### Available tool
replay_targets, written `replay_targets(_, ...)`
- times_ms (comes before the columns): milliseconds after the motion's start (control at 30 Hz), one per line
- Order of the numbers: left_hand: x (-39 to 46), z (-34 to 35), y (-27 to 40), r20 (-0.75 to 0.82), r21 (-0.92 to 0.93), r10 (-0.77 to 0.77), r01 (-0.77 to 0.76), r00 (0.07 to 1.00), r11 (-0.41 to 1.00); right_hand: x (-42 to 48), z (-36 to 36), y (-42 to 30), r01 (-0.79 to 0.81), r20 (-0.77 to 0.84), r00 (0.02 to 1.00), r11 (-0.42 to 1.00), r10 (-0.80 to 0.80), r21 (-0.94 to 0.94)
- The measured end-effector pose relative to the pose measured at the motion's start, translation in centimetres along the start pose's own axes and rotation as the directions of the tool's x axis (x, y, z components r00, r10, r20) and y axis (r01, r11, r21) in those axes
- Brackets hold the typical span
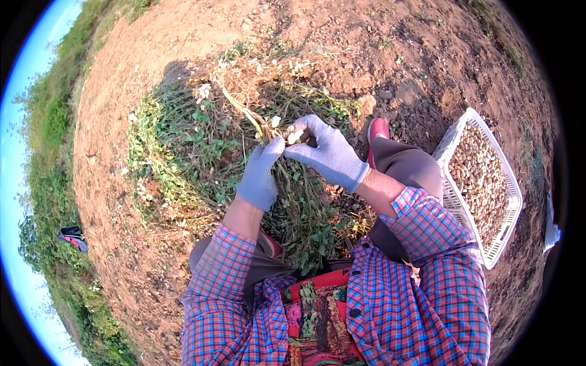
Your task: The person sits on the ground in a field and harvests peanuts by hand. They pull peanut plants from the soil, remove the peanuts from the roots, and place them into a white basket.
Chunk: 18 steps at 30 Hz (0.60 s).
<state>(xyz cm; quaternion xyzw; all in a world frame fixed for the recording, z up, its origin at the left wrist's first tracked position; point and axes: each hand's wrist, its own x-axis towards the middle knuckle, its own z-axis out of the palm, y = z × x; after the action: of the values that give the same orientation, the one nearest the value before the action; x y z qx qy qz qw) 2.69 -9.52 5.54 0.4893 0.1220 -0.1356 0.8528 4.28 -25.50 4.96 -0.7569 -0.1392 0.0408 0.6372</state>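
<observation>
My left hand [261, 176], in a grey-blue knit glove, grips a peanut plant [242, 110] near its root end. A bare yellowish stem sticks out past the thumb, away from me. My right hand [332, 153], gloved alike, has its thumb and fingers closed around pale peanut pods [295, 136] on the same plant. Both hands nearly meet above a heap of pulled peanut plants [206, 137] with green leaves, tangled stems and some pods. Part of the held plant is hidden behind the gloves.
To my right a white plastic crate [515, 206] holds many picked peanuts [478, 178]. My red shoe [378, 130] rests beside the heap. Loose reddish soil [146, 50] surrounds everything. A dark bag or garment [73, 238] lies by the bushes at far left.
</observation>
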Motion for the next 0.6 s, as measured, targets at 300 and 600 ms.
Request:
replay_targets(300,-0.1,0.3,-0.4,-0.085,0.034,0.068,-0.065,0.994,0.997,-1.1,1.6,-0.8,-0.012,-0.025,1.000,0.986,0.007,-0.169)
replay_targets(600,-1.2,-0.2,0.2,-0.042,0.150,0.006,0.000,0.999,0.989,0.1,1.1,-1.6,-0.232,0.241,0.965,0.783,0.107,0.577)
